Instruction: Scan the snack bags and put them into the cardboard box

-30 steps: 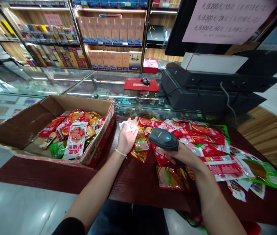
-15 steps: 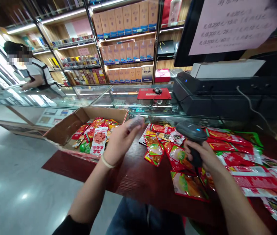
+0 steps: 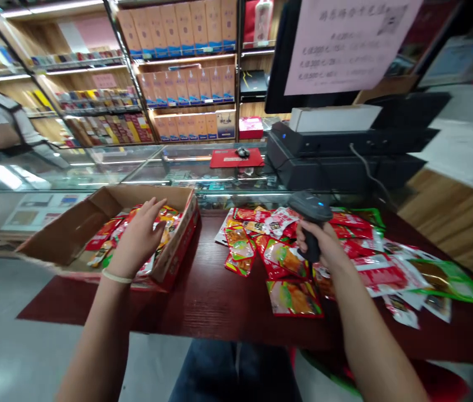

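Observation:
My right hand is wrapped round the handle of a black barcode scanner, which has a small blue light on top. The scanner is held above a spread of red, green and white snack packets on the dark red table. On the left, my left hand is over an open cardboard box, fingers stretched out, with nothing visible in it. Inside the box lie more snack packets, partly hidden by that hand.
Behind the table runs a glass display counter with a red mouse pad on it. A monitor bearing a pink paper stands at back right, above a black till. A person stands at far left.
My left hand has moved left from above the table to over the box. The small pale packet it held is out of it. The scanner stays in my right hand; the view has turned right.

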A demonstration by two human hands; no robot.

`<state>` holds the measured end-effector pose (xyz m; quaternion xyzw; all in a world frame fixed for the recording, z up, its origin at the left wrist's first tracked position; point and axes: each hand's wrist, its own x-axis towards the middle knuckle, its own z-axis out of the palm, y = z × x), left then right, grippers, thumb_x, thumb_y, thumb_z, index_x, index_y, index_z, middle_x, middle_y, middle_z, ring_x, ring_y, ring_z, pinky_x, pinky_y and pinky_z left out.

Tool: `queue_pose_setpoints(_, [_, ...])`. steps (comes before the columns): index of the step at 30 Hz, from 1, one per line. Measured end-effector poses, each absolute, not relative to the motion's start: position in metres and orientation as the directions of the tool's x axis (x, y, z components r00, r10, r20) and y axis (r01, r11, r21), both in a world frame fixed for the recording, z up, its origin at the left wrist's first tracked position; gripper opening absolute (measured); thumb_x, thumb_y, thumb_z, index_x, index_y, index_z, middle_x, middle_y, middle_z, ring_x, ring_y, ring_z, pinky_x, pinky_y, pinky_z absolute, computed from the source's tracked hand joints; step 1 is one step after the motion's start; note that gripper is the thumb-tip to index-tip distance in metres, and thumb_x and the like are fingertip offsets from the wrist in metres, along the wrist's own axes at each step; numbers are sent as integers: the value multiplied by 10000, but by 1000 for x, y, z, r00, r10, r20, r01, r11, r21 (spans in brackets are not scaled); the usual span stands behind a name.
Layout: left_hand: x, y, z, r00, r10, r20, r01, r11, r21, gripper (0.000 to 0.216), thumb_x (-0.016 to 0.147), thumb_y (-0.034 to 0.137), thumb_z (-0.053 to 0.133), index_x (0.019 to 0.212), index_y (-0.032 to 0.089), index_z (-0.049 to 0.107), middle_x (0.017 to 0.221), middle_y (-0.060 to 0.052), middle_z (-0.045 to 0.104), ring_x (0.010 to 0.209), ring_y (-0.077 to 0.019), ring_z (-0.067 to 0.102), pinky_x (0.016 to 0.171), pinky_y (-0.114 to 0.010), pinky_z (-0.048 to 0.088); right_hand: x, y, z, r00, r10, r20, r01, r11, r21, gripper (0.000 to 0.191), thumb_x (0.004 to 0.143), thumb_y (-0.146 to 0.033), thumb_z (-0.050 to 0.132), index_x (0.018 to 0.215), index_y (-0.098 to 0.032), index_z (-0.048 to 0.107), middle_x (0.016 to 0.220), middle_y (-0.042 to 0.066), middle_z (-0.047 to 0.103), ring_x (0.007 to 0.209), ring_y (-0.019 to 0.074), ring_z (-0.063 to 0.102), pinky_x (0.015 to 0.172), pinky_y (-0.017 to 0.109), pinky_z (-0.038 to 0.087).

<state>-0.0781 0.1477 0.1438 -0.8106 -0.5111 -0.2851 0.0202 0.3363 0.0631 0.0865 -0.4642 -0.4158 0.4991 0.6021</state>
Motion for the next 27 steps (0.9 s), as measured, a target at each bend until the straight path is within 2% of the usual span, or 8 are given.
queue_pose_setpoints(5, [16,125,151,373,752,543,628,-636,449,393,874,280,500,1256,235,582,1246,-86,622,1191,-286,543,1082,-490,377,351,60,94,297,955,14,-190,74,-979,278,772,-425,709,766,-221,520,557,-61,511,393,78,433,365,197,366])
queue_pose_setpoints(8, [84,118,127,482,721,499,388,-686,616,316,845,232,565,1148,244,652,1182,-89,645,1128,-282,570,1067,-460,389,361,58,98,359,933,4,-176,72,-982,309,751,-438,720,729,-220,502,537,-60,510,378,76,425,355,200,375])
queue_pose_setpoints(10, [125,124,101,517,714,473,309,-671,674,304,813,212,609,1111,233,668,1114,-106,658,1080,-293,589,1045,-469,402,368,57,99,376,927,18,-176,90,-980,328,753,-442,714,689,-219,483,527,-55,508,373,77,424,357,208,389])
queue_pose_setpoints(16, [204,160,29,562,737,376,216,-570,793,490,640,71,673,1118,176,647,1268,-171,578,1262,-345,475,1128,-477,291,383,56,99,414,910,14,-211,110,-971,310,760,-444,700,715,-228,483,521,-59,496,375,83,426,359,211,400])
queue_pose_setpoints(22, [224,166,12,513,821,250,175,-385,906,456,604,57,692,1033,209,665,1306,-144,579,1341,-333,413,1181,-457,187,377,56,99,417,908,42,-223,147,-964,295,758,-443,697,793,-235,491,523,-75,486,370,78,423,349,193,387])
queue_pose_setpoints(24, [221,164,14,498,834,236,189,-370,910,400,644,97,707,1019,234,678,1265,-123,615,1298,-329,464,1166,-457,216,374,56,101,423,905,42,-229,152,-962,300,748,-434,705,788,-233,486,515,-79,483,364,75,416,342,189,375])
queue_pose_setpoints(27, [206,160,18,443,862,244,208,-364,908,276,722,200,715,991,259,701,1070,-104,695,1136,-309,587,1092,-424,323,371,55,102,430,902,44,-231,157,-960,294,748,-422,708,776,-232,485,513,-83,485,361,74,420,344,190,371])
